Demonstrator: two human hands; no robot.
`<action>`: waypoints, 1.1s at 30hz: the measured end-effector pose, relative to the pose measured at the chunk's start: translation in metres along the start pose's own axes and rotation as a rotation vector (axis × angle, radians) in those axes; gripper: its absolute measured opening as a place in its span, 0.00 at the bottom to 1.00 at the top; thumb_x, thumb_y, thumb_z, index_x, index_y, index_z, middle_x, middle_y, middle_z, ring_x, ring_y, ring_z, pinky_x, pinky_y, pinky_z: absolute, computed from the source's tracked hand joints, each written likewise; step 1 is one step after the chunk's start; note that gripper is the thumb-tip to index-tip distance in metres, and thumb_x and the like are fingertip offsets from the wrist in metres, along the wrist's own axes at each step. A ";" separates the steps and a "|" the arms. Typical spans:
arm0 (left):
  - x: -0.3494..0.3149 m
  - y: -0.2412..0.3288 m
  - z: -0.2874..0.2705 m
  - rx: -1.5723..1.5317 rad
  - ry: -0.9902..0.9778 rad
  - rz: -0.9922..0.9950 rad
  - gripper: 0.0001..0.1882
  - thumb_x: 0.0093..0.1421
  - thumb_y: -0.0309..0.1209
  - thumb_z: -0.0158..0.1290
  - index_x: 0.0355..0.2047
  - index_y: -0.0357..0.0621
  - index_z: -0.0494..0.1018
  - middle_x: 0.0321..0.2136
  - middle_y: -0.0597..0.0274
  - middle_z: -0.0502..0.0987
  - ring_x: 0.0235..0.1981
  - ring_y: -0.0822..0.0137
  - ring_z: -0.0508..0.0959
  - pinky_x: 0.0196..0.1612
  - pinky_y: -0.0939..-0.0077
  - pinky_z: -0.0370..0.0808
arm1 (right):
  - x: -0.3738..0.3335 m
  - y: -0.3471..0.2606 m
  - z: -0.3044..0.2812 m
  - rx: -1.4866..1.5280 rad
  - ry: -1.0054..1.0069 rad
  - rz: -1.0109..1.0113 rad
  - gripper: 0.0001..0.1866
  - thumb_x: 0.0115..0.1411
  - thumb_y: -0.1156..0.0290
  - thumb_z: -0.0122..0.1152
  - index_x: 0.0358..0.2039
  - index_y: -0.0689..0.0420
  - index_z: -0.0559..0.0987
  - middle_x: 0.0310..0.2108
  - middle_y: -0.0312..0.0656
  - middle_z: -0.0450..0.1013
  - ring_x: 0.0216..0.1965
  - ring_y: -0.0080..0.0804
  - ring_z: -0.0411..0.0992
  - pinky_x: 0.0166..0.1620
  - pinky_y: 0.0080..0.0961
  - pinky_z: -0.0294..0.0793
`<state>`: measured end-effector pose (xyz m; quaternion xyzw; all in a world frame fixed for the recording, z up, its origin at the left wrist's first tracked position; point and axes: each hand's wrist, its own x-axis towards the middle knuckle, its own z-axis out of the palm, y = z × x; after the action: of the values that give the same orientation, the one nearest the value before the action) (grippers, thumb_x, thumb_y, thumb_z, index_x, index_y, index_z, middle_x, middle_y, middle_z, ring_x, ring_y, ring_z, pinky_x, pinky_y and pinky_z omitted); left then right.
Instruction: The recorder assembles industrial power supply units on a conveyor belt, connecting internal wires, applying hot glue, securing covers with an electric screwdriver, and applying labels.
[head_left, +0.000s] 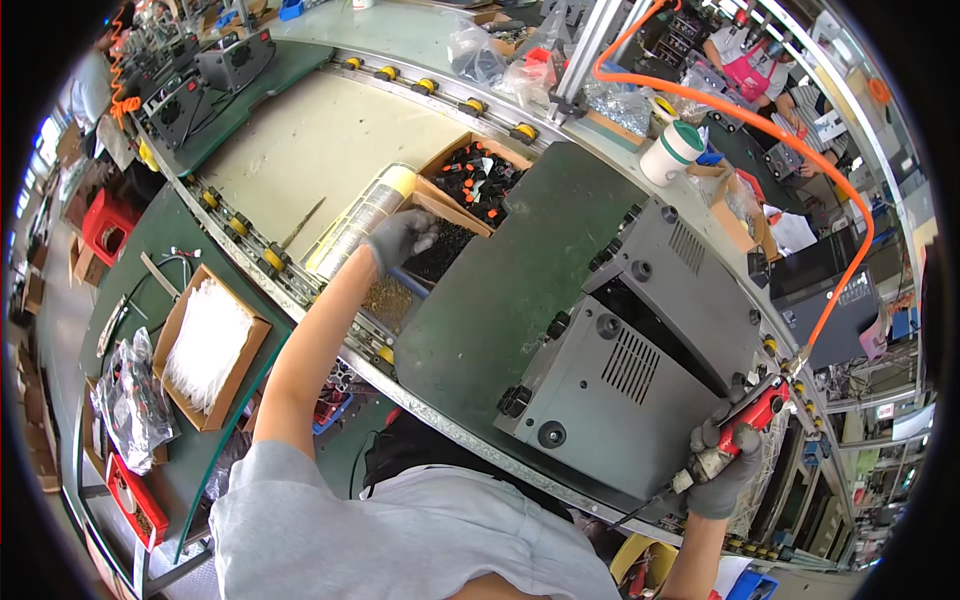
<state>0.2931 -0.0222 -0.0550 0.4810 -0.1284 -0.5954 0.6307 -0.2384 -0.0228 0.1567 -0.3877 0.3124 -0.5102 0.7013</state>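
Observation:
My left hand (400,241), in a grey glove, reaches over a box of small black screws (440,250), its fingers curled together. Whatever lies between those fingertips is too small to make out. In my right hand (722,478), also gloved, is a red air screwdriver (764,408), its thin bit slanting down to the left. An orange air hose (850,270) runs up from its back end. Beside the tool rest two dark grey metal housings with vent slots and black knobs, a nearer housing (610,400) and a farther housing (690,285), both on a green board (480,330).
Past the screws stands a carton of black and orange parts (478,180), with a yellowish wire-mesh roll (365,220) alongside. Roller rails (270,255) edge the bench. At left, a side table holds a box of white strips (208,345). Other people work at the far right.

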 end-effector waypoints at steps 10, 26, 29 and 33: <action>-0.004 -0.014 0.027 1.774 0.143 0.242 0.16 0.56 0.34 0.54 0.46 0.49 0.75 0.42 0.46 0.77 0.46 0.48 0.78 0.51 0.57 0.75 | -0.006 0.000 -0.002 -0.011 0.056 -0.053 0.30 0.48 0.66 0.63 0.53 0.60 0.68 0.31 0.44 0.75 0.20 0.27 0.71 0.23 0.27 0.73; -0.046 0.023 0.022 -0.085 -0.066 0.106 0.13 0.69 0.27 0.43 0.49 0.31 0.67 0.36 0.56 0.75 0.34 0.69 0.77 0.40 0.79 0.79 | 0.044 -0.080 0.025 -0.023 -0.131 -0.506 0.30 0.55 0.66 0.61 0.55 0.62 0.63 0.37 0.40 0.67 0.26 0.21 0.62 0.30 0.21 0.65; -0.059 0.037 0.067 -0.046 -0.370 0.141 0.12 0.68 0.26 0.45 0.49 0.31 0.67 0.35 0.57 0.74 0.33 0.70 0.75 0.38 0.82 0.78 | 0.064 -0.097 0.041 0.018 -0.269 -0.579 0.29 0.55 0.67 0.60 0.54 0.63 0.63 0.38 0.40 0.66 0.28 0.23 0.62 0.34 0.23 0.64; -0.078 0.047 0.157 -0.173 -0.468 -0.018 0.11 0.67 0.26 0.47 0.48 0.36 0.69 0.36 0.59 0.75 0.33 0.73 0.77 0.29 0.89 0.78 | 0.087 -0.103 0.057 0.065 -0.315 -0.727 0.26 0.55 0.69 0.60 0.52 0.63 0.64 0.39 0.42 0.64 0.30 0.24 0.61 0.35 0.24 0.63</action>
<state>0.1874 -0.0328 0.0922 0.2754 -0.2152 -0.7050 0.6171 -0.2146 -0.1117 0.2706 -0.5241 0.0271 -0.6691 0.5261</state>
